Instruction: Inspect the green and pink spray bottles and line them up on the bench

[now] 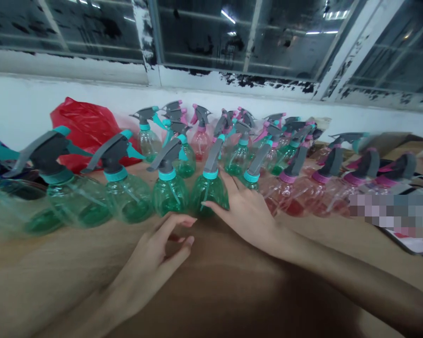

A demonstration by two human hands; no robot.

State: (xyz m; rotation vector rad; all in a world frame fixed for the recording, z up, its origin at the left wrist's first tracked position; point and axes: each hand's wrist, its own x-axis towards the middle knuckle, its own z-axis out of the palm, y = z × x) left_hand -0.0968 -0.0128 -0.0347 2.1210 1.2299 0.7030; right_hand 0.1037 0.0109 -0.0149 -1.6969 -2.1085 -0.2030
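A row of clear spray bottles with grey trigger heads stands across the wooden table. My right hand (250, 213) is closed round the right side of a green spray bottle (202, 192) with a turquoise collar, thumb in front and fingers behind it. The bottle is upright in the row. My left hand (157, 253) is held lower and to the left, fingers curved and apart, with nothing in it. Just beyond it is another green spray bottle (169, 195). Partly hidden behind my right hand stands a spray bottle with a turquoise collar (252, 177).
Pink spray bottles (296, 199) continue the row on the right. Several more pink and green bottles (200, 141) stand behind, near the wall. A red plastic bag (88, 124) lies at the back left. Cardboard (395, 143) and a blurred-out item (395, 216) are at the right.
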